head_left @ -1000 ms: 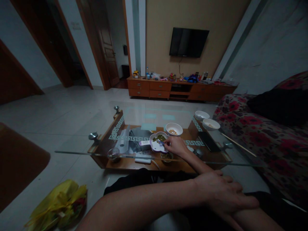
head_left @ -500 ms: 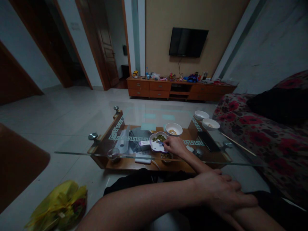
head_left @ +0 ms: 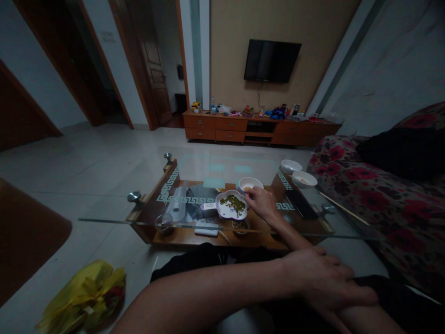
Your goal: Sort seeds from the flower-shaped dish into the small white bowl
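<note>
My right hand (head_left: 261,202) is closed in a pinch at the near rim of a white bowl (head_left: 256,180) with a few yellowish pieces inside. What the fingertips hold is too small and dark to make out. Just left of that hand lies a white flower-shaped dish (head_left: 225,214) with a purplish rim and a labelled handle, with small green beans or grains spread over it. My left hand (head_left: 327,273) is wrapped over my right forearm (head_left: 295,236), its arm crossing the lower part of the view.
The glass table (head_left: 121,221) also bears two white bowls (head_left: 291,166) and a pale stick (head_left: 344,208) at the right. Beneath the glass are a bowl of mixed beans (head_left: 240,226) and a white power strip (head_left: 206,229). A yellow bag (head_left: 79,297) rests on the floor.
My right hand has moved from over the flower-shaped dish up and right to the white bowl. More green pieces now show on the dish. The left hand still rests on the forearm.
</note>
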### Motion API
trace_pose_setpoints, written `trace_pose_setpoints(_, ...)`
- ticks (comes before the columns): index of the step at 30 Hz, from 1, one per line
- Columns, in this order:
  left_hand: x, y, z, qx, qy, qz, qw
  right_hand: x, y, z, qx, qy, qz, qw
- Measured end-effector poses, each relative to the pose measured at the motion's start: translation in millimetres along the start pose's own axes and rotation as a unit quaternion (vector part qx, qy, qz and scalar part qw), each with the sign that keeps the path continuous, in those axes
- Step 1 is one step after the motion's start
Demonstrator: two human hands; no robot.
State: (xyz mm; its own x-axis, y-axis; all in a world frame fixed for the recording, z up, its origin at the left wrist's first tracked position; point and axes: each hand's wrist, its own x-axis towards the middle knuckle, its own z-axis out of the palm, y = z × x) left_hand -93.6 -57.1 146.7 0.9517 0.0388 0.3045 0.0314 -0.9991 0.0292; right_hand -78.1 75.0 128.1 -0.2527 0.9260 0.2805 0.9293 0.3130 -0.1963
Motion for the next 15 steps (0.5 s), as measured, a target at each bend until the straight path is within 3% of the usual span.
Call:
trace_pose_setpoints(3,3,1,-2.3,-0.005,-0.008,0.008,1.0,1,8,-8,-0.03,0.03,0.063,0.997)
trace_pose_setpoints(6,5,1,-3.2,-0.004,-0.01,0.011,1.0,0,13,-12,-0.052,0.034,0.083,0.995)
trace_pose_setpoints(9,5,2,-2.3,-0.004,-0.002,0.015,1.0,-2,11,-9,-0.039,0.025,0.036,0.998)
trace_pose_setpoints(15,1,-1,1.7,-0.01,-0.005,-0.006,1.0,-5,-4,10,0.001,-0.09,-0.065,0.994)
